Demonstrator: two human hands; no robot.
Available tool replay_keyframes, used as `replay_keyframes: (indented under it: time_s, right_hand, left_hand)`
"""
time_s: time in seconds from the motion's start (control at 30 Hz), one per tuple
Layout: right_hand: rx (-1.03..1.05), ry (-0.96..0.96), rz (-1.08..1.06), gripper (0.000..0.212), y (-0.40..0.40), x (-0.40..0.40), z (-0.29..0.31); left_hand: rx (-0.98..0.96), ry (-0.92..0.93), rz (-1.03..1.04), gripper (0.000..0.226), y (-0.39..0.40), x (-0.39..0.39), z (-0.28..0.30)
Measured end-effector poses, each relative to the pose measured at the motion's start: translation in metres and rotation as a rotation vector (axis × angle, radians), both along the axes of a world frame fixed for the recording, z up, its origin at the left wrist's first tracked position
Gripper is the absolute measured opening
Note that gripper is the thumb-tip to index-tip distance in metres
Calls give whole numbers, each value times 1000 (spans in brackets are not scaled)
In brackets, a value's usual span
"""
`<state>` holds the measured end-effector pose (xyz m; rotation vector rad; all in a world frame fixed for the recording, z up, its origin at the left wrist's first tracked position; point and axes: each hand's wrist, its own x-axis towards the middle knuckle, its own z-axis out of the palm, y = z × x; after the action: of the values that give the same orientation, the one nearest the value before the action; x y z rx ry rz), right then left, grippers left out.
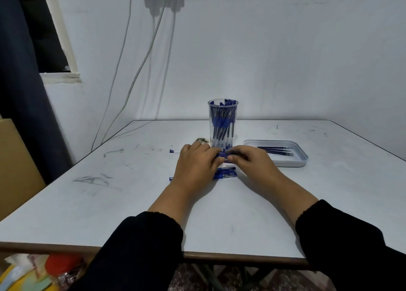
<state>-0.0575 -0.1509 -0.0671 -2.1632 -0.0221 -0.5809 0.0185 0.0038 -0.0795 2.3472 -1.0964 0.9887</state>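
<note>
Blue pen [222,155] sits just on the near side of the cup [223,123], my left hand [196,163] and right hand [250,162] each keeping a narrow grip on 1 end. Only a few refills [274,151] lie in the tray [301,158], so I judge it early, with the cup full and 2 pens [225,174] on the bench [131,202].

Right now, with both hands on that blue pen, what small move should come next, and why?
Probably a short twist of the pen, to part or join its halves; which, I cannot tell. The left hand and right hand each pinch one end, loose refills lie in the tray, and whole pens fill the clear cup.
</note>
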Motion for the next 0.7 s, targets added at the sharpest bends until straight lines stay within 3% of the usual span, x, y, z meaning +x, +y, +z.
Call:
replay_keyframes:
  time_s: [0.3,0.43,0.7]
  right_hand:
    - [-159,-83,-26,15,-1,1,0]
    - [-100,-106,-3,15,-1,1,2]
    - [-65,-100,8,15,-4,2,0]
  left_hand:
    - [29,48,-63,17,0,0,-4]
    - [4,45,-67,30,0,-1,1]
    - [4,-31,-58,33,0,-3,4]
